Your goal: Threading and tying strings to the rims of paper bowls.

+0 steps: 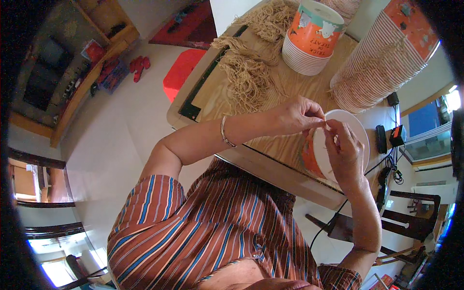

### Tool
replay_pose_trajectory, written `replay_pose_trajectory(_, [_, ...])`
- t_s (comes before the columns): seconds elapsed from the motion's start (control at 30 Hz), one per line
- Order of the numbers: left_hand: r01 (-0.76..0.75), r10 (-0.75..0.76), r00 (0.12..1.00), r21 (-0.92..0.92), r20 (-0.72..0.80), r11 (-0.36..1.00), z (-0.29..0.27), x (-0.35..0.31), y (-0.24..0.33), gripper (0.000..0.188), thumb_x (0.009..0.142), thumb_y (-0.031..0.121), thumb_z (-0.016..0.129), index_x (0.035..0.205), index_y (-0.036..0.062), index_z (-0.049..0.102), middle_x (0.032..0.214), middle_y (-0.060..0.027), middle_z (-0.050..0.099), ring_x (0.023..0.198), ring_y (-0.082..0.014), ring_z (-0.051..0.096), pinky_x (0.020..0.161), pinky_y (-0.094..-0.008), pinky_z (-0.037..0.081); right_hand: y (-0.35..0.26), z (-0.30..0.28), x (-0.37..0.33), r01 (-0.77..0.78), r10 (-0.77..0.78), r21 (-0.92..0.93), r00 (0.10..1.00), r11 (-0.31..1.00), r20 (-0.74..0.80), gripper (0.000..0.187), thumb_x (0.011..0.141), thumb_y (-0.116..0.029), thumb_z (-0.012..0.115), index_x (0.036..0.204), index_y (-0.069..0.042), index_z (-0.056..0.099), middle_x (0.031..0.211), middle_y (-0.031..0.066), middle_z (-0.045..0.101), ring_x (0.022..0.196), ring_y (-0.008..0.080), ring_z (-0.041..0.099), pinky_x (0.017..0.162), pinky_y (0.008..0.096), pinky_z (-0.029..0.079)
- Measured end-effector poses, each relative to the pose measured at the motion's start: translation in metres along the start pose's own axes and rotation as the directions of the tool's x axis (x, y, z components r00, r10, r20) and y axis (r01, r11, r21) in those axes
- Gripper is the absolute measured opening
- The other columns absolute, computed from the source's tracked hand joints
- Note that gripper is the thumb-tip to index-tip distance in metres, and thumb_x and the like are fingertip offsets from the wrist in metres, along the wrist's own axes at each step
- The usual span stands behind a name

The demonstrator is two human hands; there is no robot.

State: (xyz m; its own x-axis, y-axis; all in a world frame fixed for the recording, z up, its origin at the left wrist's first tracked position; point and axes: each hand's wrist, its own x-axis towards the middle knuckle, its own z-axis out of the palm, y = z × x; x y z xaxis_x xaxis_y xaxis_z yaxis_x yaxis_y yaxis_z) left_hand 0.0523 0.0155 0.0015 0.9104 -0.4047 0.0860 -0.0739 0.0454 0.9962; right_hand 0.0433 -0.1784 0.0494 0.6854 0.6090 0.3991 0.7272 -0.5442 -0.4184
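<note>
Over a single orange paper bucket [312, 157] with a white inside, the fingertips of both my hands meet. My left hand [300, 116] is closed in a pinch, coming in from the left with a bracelet on its wrist. Opposite it, my right hand [345, 150] pinches too, and covers part of the bucket's mouth. Whatever lies between the fingertips is too small to make out. Loose bundles of tan twine [245, 77] lie on the wooden table [270, 147] beyond my left forearm. An upside-down stack of orange and green paper buckets [309, 41] stands beside them.
A long leaning stack of buckets [382, 65] with twine strands on it fills the table's far right. Black adapters [397, 136] and cables [397, 169] lie along the right edge. A red stool [182, 72] stands left of the table, a dark wooden chair [411, 217] to the right.
</note>
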Motion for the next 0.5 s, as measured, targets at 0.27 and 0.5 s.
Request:
replay_pose_trajectory(0.27, [-0.005, 0.01, 1.0, 0.143, -0.029, 0.99, -0.001, 0.0, -0.002, 0.017, 0.092, 0.02, 0.06, 0.096, 0.0035, 0.064, 0.075, 0.0032, 0.06, 0.066, -0.0043, 0.054, 0.058, -0.0215, 0.047, 0.001, 0.006, -0.003, 0.095, -0.077, -0.348, 0.995, 0.933, 0.066, 0.016, 0.084, -0.005, 0.06, 0.099, -0.008, 0.056, 0.09, 0.0114, 0.06, 0.071, 0.0311, 0.064, 0.058, 0.0415, 0.052])
replay_pose_trajectory(0.5, [-0.059, 0.061, 0.998, 0.272, 0.001, 0.96, -0.003, -0.006, 0.007, 0.02, 0.091, 0.023, 0.062, 0.097, 0.0041, 0.064, 0.076, 0.0029, 0.06, 0.068, -0.0043, 0.054, 0.06, -0.0223, 0.046, 0.009, 0.005, 0.008, -0.118, 0.12, 0.087, 0.993, 0.989, -0.015, 0.006, 0.084, -0.008, 0.062, 0.087, -0.004, 0.06, 0.073, 0.0127, 0.064, 0.066, 0.0238, 0.065, 0.057, 0.0363, 0.051])
